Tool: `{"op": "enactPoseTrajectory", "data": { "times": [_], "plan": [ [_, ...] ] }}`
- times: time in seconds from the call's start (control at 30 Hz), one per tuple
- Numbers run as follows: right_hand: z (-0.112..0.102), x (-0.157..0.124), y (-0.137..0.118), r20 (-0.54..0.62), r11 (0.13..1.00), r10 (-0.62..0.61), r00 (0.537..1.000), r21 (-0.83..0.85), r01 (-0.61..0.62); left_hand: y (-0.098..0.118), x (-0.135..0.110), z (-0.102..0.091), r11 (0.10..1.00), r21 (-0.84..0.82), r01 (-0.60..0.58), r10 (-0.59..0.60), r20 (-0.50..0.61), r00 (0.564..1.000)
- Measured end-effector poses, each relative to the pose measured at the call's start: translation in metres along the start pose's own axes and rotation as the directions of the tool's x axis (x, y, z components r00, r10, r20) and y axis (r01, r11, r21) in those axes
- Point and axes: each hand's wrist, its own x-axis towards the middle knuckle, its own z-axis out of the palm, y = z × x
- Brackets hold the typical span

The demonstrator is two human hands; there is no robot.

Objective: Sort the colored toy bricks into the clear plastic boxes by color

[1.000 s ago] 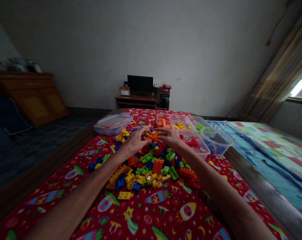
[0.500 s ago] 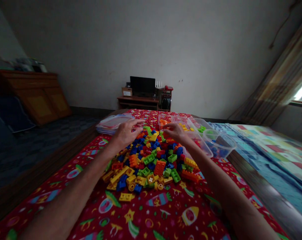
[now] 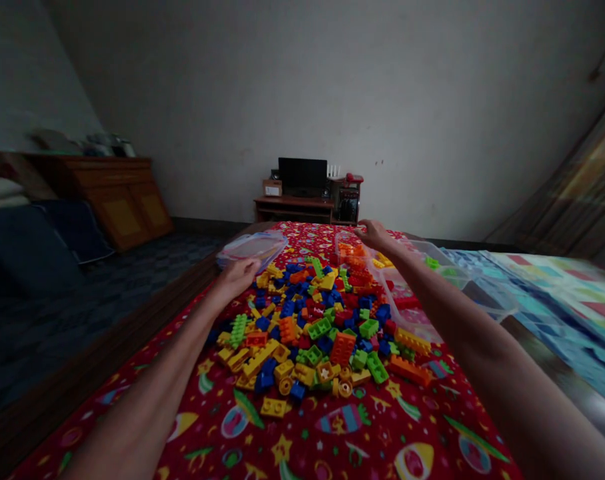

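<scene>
A heap of toy building bricks in yellow, blue, green, orange and red is spread over the table. At its far left edge is my left hand, fingers drawn together beside some yellow bricks; whatever they may hold is hidden. My right hand is raised over the clear boxes on the right, its fingers bent into a pinch, and I cannot make out anything in them. Orange bricks lie in the box section below it. Yellow bricks and green bricks are in neighbouring sections.
Stacked clear lids lie at the table's left edge. A round clear tub stands at the right, partly behind my forearm. A red patterned cloth covers the table. A bed is on the right; a monitor desk stands by the wall.
My right hand has moved from the heap up and right, over the boxes. My left hand has drawn back to the heap's left edge, and its fingers have closed. The view has shifted slightly.
</scene>
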Motion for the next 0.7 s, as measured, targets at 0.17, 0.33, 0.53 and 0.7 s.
{"op": "enactPoseTrajectory", "data": {
  "times": [0.17, 0.33, 0.53, 0.7],
  "plan": [
    [-0.014, -0.042, -0.025, 0.064, 0.978, -0.052, 0.997, 0.207, 0.037, -0.010, -0.002, 0.035, 0.991, -0.118, -0.060, 0.074, 0.118, 0.990],
    [-0.030, -0.091, -0.041, 0.015, 0.886, -0.178, 0.984, 0.438, 0.154, 0.004, 0.006, 0.046, 0.974, -0.221, -0.044, 0.084, 0.176, 0.981],
    [-0.037, -0.097, -0.038, -0.043, 0.870, -0.103, 0.994, 0.481, 0.111, 0.055, 0.008, 0.025, 0.917, -0.362, -0.166, 0.268, 0.252, 0.930],
    [-0.036, -0.093, -0.030, -0.058, 0.849, -0.106, 0.993, 0.514, 0.121, 0.101, 0.005, 0.016, 0.899, -0.239, -0.367, 0.430, 0.330, 0.840]
  ]
}}
